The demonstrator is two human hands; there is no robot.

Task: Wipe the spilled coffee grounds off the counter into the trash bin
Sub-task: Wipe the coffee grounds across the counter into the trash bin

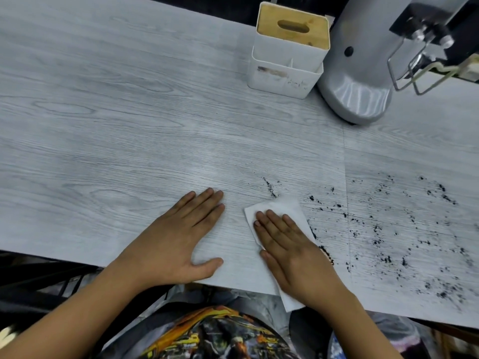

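Flat right hand presses white tissue beside gritty grounds.

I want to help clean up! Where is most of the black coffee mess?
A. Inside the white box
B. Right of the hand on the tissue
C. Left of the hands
B: the coffee grounds speckle the counter right of the right hand pressing the tissue.

Tissue partly under right hand; grinder top cut off; grounds run past right edge.

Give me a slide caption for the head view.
Right hand presses tissue beside scattered grounds; left hand flat on counter.
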